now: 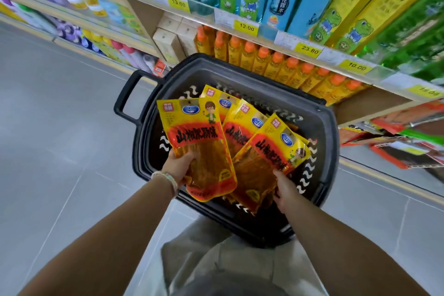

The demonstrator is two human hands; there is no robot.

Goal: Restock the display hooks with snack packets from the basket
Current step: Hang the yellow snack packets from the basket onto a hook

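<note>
Over the basket [332,132]: both hands loaded.
Left hand [179,168] grips one snack packet [199,142], right hand [286,190] pinches a second packet [274,144]; tops point away, likely for hooking.

Both bare forearms reach forward and down, side by side. The left hand [179,168], a pale band [168,179] at its wrist, grips a snack packet [204,151] with the thumb on its front. The right hand [287,191] pinches the lower edge of a second packet [269,151], its fingers [276,198] curled beneath.
</note>
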